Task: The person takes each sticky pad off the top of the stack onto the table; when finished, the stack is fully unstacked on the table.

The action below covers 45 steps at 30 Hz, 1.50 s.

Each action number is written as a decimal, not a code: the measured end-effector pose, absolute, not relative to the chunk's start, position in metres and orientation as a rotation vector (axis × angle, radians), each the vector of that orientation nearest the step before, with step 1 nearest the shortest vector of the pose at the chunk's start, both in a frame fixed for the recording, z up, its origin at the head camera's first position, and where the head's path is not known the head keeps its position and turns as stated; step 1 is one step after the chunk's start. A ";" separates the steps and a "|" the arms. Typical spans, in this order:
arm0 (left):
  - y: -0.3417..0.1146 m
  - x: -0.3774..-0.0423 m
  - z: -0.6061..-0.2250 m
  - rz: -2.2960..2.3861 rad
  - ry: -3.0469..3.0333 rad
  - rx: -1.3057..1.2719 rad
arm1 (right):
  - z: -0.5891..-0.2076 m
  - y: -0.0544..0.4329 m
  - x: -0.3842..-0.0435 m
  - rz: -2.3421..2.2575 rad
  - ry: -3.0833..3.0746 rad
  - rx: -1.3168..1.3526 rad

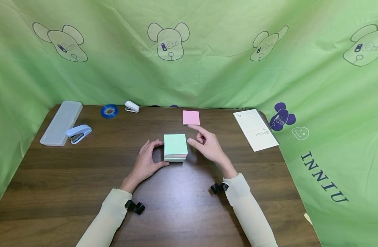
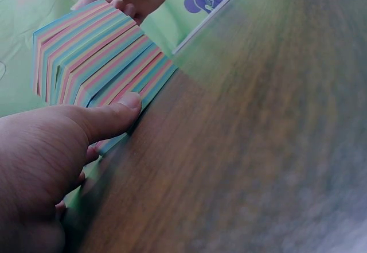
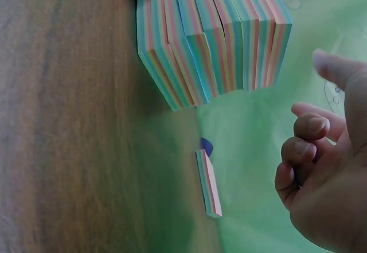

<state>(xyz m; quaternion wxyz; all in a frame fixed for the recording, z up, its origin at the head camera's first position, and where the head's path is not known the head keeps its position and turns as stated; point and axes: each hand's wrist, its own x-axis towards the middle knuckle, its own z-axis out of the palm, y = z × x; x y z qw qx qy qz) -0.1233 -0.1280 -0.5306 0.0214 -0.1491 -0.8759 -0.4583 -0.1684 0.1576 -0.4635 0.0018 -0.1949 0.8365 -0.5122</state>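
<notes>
A tall stack of sticky note pads (image 1: 175, 144), with a mint-green top and sides striped in pink, yellow and blue-green, stands mid-table. My left hand (image 1: 144, 161) grips its left side, thumb at the near lower edge and fingers toward the far side. In the left wrist view, the left thumb (image 2: 117, 115) lies on the lowest layers. My right hand (image 1: 209, 145) is at the stack's right, index finger pointing out and the other fingers curled, holding nothing. The right wrist view shows a gap between this hand and the stack's uneven layers (image 3: 215, 41). A pink sticky note pad (image 1: 191, 117) lies behind.
At the back left are a translucent case (image 1: 61, 123), a light-blue stapler (image 1: 79, 133), a blue tape roll (image 1: 109, 111) and a small white stapler (image 1: 132, 106). A white notepad (image 1: 256, 129) lies at the right edge. Green cloth (image 1: 213, 79) hangs behind the table.
</notes>
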 end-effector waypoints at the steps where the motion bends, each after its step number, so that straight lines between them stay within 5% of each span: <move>1: -0.128 -0.123 -0.531 -1.424 -2.719 -0.459 | -0.463 0.157 -0.167 -1.596 2.619 -0.627; 45: -0.128 -0.123 -0.531 -1.388 -2.738 -0.457 | -0.469 0.147 -0.163 -1.371 2.582 -0.765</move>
